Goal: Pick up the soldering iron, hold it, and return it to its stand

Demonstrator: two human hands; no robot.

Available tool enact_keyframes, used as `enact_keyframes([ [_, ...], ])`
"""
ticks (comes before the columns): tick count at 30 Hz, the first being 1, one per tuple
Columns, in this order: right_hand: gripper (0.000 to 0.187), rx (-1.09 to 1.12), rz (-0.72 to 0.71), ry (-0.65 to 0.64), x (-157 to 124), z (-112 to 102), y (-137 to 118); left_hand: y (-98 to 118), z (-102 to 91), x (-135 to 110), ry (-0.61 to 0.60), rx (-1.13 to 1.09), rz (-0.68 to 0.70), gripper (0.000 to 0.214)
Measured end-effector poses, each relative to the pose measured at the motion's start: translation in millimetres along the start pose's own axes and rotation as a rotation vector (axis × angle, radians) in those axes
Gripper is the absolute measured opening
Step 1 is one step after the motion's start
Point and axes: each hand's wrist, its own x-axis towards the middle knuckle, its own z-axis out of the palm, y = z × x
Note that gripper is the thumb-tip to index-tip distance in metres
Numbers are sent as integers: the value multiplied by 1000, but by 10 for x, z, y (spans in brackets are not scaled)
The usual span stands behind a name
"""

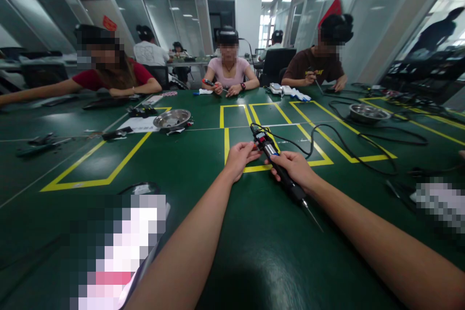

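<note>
Corded screwdriver [289,182] in the right fingers [282,161]

from where i stood, the powered screwdriver [293,190] looked slim and mostly black, with a silvery band and a bit of blue along its barrel and a touch of red close to its back end. it lay slantwise in the right hand [292,167], its back end up and away from its user, beside the fingertips of the left hand [241,159]. the long, thin metal bit [313,214] pointed down and back, rightward, over the green table [254,232]; i couldn't tell whether its tip touched. from the back end, a dark cord [311,144] looped off to the right.
</note>
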Motion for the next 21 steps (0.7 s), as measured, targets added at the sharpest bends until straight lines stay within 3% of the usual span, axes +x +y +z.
enact_keyframes([
  [4,26,-400,48,212,205,-643,-284,25,2,-12,2,11,-15,16],
  [7,23,-1014,137,369,374,-1309,-589,36,-12,-16,-21,36,-20,14],
  [9,22,-1485,209,393,445,-1712,-779,40,-18,-15,-27,47,-23,13],
  [12,20,-1634,252,481,460,-2128,-970,41,-21,-8,-31,56,-23,11],
  [16,17,-1677,248,531,419,-2334,-1015,38,-21,1,-40,63,-20,11],
  [19,10,-1672,179,527,443,-2341,-942,40,-14,-2,-25,61,-22,11],
  [21,19,-1640,98,568,485,-2320,-875,48,-6,-8,-17,61,-24,10],
])
